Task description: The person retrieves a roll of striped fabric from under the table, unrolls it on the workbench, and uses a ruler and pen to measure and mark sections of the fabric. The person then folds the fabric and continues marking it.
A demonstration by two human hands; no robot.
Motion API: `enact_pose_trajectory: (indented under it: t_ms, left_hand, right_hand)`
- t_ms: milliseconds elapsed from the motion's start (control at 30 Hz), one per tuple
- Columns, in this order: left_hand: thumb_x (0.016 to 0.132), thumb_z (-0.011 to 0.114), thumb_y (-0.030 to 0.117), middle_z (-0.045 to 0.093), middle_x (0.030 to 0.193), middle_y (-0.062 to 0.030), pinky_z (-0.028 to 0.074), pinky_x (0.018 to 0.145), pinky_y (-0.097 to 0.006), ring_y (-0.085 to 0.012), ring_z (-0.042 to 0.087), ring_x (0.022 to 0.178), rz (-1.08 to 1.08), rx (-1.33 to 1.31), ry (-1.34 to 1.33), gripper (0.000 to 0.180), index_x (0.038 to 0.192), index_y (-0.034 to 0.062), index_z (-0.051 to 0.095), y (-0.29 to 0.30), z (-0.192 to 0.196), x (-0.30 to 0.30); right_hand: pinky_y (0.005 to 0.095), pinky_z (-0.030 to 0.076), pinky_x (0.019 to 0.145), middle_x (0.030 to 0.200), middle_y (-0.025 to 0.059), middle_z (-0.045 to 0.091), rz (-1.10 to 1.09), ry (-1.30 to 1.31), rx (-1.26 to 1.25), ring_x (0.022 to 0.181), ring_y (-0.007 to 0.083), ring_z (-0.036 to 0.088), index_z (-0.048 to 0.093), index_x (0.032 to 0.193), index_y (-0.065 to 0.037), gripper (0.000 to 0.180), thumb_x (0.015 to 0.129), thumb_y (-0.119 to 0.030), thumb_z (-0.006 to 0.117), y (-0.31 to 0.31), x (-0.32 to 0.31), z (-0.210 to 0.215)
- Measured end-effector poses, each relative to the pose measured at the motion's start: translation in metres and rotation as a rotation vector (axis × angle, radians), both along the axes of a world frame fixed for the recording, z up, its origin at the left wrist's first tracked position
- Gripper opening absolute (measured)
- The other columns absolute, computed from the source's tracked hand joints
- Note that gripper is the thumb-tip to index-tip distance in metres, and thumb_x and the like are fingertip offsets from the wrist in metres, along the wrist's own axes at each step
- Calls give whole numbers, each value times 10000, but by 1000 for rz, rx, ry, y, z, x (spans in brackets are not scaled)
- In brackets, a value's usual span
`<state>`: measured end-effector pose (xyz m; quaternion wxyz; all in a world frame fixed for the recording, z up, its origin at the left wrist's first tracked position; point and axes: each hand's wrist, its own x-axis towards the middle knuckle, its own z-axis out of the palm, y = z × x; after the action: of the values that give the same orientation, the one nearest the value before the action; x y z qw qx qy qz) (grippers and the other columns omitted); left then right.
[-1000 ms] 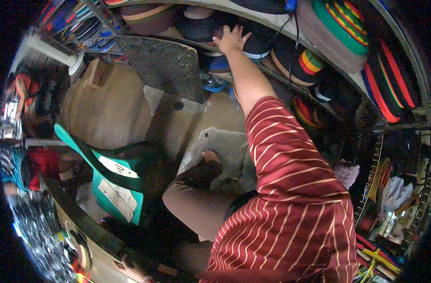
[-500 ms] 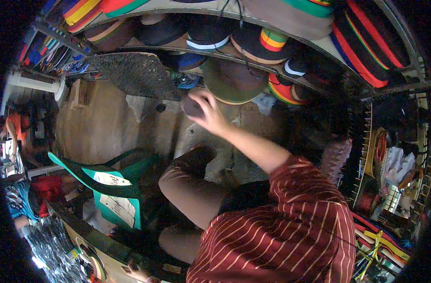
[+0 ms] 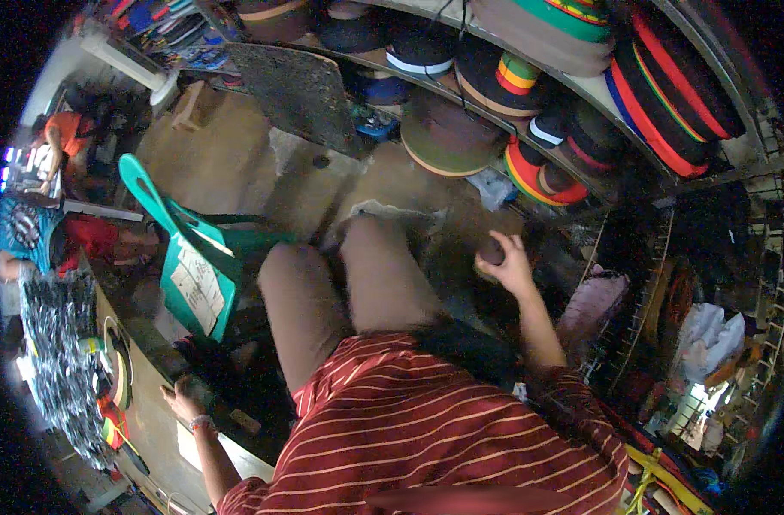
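Observation:
My right hand is out at the right of my knees, with thumb and fingers curled round a small, dark brown, round thing. Blur and shade hide what kind of thing it is. At the lower left, my left hand rests on the edge of a worktable, its fingers stretched out and a bracelet on the wrist. Strips of black shiny material are heaped on that table, beside red, yellow and green bands.
A green plastic chair with papers on it stands left of my legs. Shelves ahead hold several large striped rolls, including an olive one. A dark board leans by them. Another person in orange is far left. A metal rack stands at right.
My right hand has drawn back from the shelves toward the right, still round a dark thing. My body and view have turned, and my left hand and forearm show more fully at the table.

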<state>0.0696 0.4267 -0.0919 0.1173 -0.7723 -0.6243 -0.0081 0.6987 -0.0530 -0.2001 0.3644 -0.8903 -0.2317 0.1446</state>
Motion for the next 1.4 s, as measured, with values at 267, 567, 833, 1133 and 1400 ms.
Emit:
enact_pose_trajectory:
  t_ms: [267,567,833,1133,1400]
  left_hand:
    - [783,599,41,562,1149,-137,422,913,-307,-208,530,1085,-815,-630,-419,400,1176,16,529,-84,9,275]
    - [792,694,177,370,1350,-92,324,1036,-373,-213,392,1235,-585,-1780,-1249,776,1395,59,221,-106,-53,523]
    - [861,608,334,545,1117,-32,459,804,-301,-147,531,981,-174,-1819,-1311,496,1259,95,436,-81,-132,478]
    - [803,422,685,530,1182,-64,477,765,-361,-229,554,996,-61,-1969,-1295,764,1319,125,363,-59,-158,471]
    - [712,435,774,377,1374,-62,397,957,-484,-291,386,1246,166,-2109,-1437,924,1374,148,285,-58,-167,474]
  right_hand:
    - [375,382,970,1169,142,530,25,-81,404,1095,277,512,483,1252,-86,759,581,-199,820,82,22,103]
    - [381,326,1028,1296,142,470,841,466,307,1237,267,415,336,1378,-99,763,753,-302,725,240,49,99]
    - [481,312,1009,1325,271,381,-277,-448,-328,1190,421,406,417,1294,-10,681,803,-451,584,374,270,91]
    - [519,246,1045,1401,184,338,-241,-866,-60,1292,358,315,401,1318,-62,575,846,-350,560,366,241,46]
    - [352,521,596,821,75,625,177,-536,28,800,237,608,632,914,-114,148,808,-214,605,204,85,2]
